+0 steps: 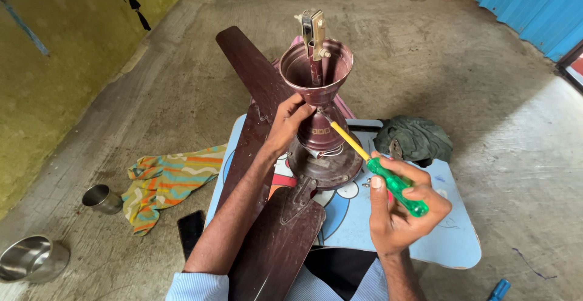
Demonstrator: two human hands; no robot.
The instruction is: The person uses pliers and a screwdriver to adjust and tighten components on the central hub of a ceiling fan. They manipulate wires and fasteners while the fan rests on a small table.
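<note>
Hands: left grips fan canopy; right clenches screwdriver, shaft slanting up-left toward it.

- Landmark: ceiling fan standing on small blue table.
- Left of fan: one brown blade reaches up-left, left hand and forearm lie along it; that side blocked.
- Near side of fan: second blade covers table edge towards the person; no pass there.
- Right of fan: screwdriver in right hand crosses the gap; dark green cloth just behind it.
- Beyond fan: open concrete floor, free.
- Far right of fan: bare floor, blue tool at bottom edge.
- Far left of fan: striped cloth, phone, two steel cups on floor; gaps between them.
</note>
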